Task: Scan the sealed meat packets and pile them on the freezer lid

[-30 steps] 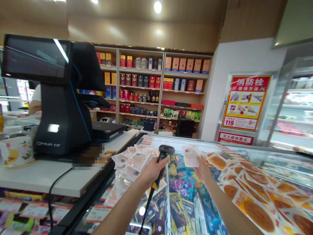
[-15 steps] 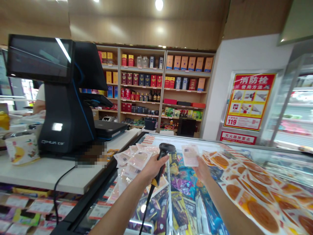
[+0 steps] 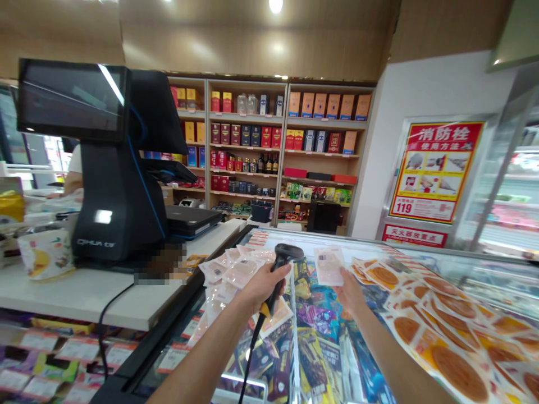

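Observation:
My left hand (image 3: 265,287) is wrapped round the handle of a black barcode scanner (image 3: 288,252), its head tilted to the right and its cord trailing down. In my right hand (image 3: 350,293) I pinch the edge of a flat, pale packet (image 3: 329,267) with a barcode on its face. The packet is apart from the scanner, a little to its right. Left of the scanner, a heap of similar pale packets (image 3: 242,267) rests on the freezer's glass top. To the right of my right hand lie many flat packets with round brown patties (image 3: 457,367), spread over the glass.
A black point-of-sale terminal (image 3: 112,224) stands on the white counter (image 3: 138,306) at left, with a patterned tub (image 3: 44,255) beside it. Wrapped ice creams (image 3: 314,353) show through the freezer glass. Shelves of boxed goods (image 3: 248,134) line the back, partly behind a person at far left.
The whole view has shifted slightly to the right. Both hands keep their grips, and the pale packet stays near the scanner, turned a little more face-on.

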`<state>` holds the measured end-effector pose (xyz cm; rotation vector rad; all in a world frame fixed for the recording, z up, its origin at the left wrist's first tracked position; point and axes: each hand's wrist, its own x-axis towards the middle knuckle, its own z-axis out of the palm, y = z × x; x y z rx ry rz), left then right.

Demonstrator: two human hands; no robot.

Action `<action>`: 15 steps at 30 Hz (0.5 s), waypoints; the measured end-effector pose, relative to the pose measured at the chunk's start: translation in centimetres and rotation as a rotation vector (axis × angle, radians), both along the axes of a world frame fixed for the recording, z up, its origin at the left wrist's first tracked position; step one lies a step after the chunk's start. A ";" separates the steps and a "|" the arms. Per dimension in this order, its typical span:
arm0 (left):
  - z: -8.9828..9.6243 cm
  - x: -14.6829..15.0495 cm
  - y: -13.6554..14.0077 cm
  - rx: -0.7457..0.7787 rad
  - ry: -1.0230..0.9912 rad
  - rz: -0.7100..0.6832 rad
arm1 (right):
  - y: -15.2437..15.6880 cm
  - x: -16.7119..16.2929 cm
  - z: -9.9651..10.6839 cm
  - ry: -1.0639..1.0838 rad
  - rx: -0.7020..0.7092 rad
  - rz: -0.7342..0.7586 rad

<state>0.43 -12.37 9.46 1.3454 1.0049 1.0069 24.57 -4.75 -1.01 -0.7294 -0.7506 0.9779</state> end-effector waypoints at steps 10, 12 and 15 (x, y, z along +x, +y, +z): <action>0.0 -3.4 0.8 0.047 0.040 0.133 | 0.8 -1.9 0.8 0.041 -0.077 0.072; 0.1 -5.1 1.1 0.058 0.055 0.202 | 1.3 -3.1 1.3 0.045 -0.092 0.101; 0.1 -7.8 1.4 0.069 0.070 0.312 | 2.0 -5.6 2.0 0.032 -0.103 0.151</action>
